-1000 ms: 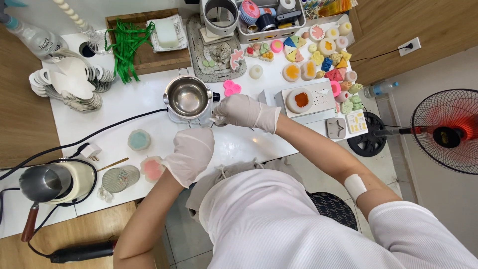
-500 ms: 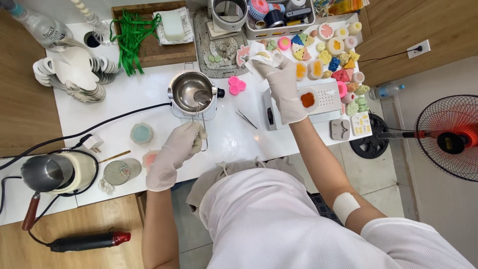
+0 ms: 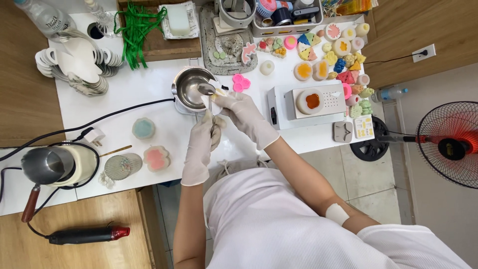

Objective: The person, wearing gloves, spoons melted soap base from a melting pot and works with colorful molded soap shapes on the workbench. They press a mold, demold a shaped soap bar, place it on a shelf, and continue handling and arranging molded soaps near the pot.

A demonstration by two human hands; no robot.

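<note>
Both of my hands wear white gloves. My left hand (image 3: pixel 203 135) grips the handle of a metal spoon (image 3: pixel 206 90), whose bowl hangs over the near rim of a small steel pot (image 3: pixel 187 87) on the white table. My right hand (image 3: pixel 239 105) is pinched on a small white piece (image 3: pixel 215 96) right beside the spoon bowl, at the pot's right edge. What is inside the pot is hard to make out.
A white hot plate (image 3: pixel 328 113) carries a round white candle with an orange centre (image 3: pixel 310 101). Several coloured wax shapes (image 3: pixel 343 65) crowd the back right. A pink flower piece (image 3: pixel 241 82), a teal mould (image 3: pixel 143 128), a pink mould (image 3: pixel 157 158), a heat gun (image 3: pixel 87 234) and a fan (image 3: pixel 449 144) are around.
My right hand came back from the coloured shapes at the far right to the pot. My left hand rose from the table's front to the pot, now with the spoon.
</note>
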